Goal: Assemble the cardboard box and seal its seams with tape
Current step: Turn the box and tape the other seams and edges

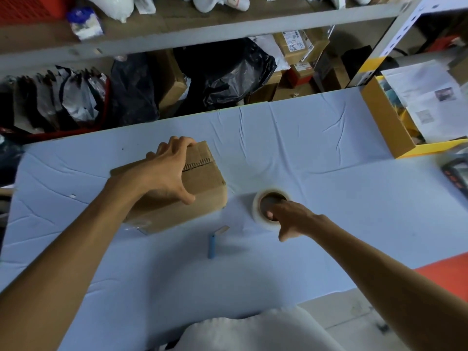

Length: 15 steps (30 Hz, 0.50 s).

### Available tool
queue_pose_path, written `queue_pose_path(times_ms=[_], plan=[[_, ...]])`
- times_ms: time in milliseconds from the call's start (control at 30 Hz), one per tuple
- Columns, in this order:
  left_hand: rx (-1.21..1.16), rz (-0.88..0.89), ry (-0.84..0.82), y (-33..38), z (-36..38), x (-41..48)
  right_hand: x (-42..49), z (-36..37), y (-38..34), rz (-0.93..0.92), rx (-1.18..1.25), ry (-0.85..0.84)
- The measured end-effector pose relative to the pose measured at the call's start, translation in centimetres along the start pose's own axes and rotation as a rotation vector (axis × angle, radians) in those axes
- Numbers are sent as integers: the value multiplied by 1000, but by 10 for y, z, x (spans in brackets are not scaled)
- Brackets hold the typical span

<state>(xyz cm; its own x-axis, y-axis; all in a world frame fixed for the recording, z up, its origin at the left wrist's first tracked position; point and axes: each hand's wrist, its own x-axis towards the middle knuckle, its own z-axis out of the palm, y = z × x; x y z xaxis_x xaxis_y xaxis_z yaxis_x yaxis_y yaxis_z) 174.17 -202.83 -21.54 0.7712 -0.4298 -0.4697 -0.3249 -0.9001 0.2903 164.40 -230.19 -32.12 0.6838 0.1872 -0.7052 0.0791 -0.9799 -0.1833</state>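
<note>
The box [207,173] is being held down on the surface [329,160] by the left grip [167,173]. This grip is being stretched wide over the top, with the fingers curled over the far edge and the thumb pressed at the near edge. The tape [258,206] is lying flat just to the right of the box, near it but not touching. It is being taken by the right grip [291,219]: the fingers are being hooked into the hole of the roll, and the thumb is being held out, apart from the ring. That part is blurred, so how tight the hold is cannot be told. The right grip is the one at the tape, and the box is lying to its left, so the roll will probably need to be carried left, over to the box top. The long side of the box is running left to right, tipped a bit away at the right end. The box is brown, closed on top and a little dented. A seam with dark marks is crossing its top; whether tape is on it cannot be told. A small blue knife [212,245] is lying nearer, between the two arms.
</note>
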Motion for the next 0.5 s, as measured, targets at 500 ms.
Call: queue_pose_path(times_ms=[500], plan=[[-395, 214, 248, 37, 4, 8, -57, -124, -57, -68, -55, 356]])
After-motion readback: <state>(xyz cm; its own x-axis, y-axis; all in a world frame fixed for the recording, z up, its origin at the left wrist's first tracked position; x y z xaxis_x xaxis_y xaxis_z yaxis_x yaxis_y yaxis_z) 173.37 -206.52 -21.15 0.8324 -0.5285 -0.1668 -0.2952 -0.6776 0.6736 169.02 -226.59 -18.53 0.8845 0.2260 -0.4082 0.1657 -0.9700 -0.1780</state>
